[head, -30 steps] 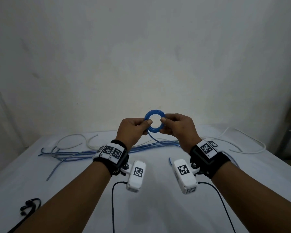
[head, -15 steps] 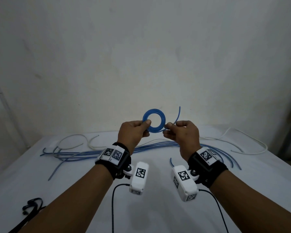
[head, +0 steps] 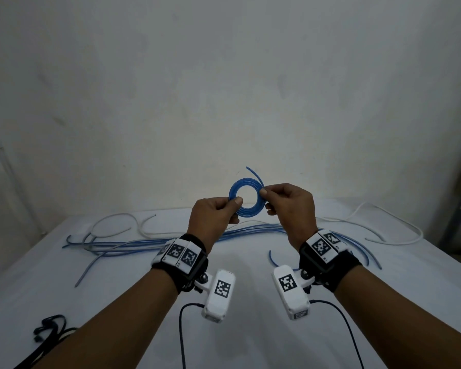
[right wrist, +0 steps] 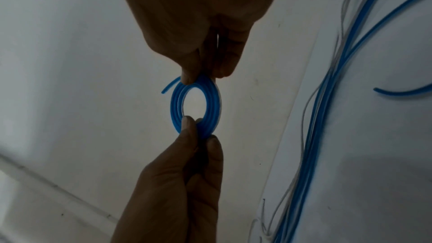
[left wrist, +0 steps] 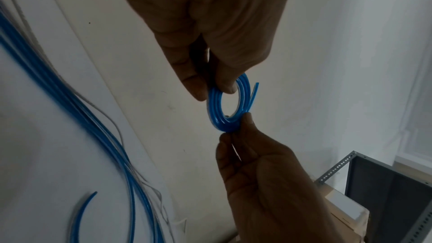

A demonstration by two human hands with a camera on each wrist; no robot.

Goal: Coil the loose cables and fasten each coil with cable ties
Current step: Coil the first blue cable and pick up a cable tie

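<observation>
White table [head: 250,342] w/ loose cables [head: 144,245]

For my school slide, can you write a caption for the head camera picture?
Left hand and right hand pinch a blue cable coil above the table.

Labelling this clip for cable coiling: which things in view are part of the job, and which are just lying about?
Part of the job:
- blue coil, pinched by left hand and right hand
- loose blue cables on the table
- white cables

Lying about:
- black cord bundle at the table's near left
- metal rack to the right

No cable ties visible.
</observation>
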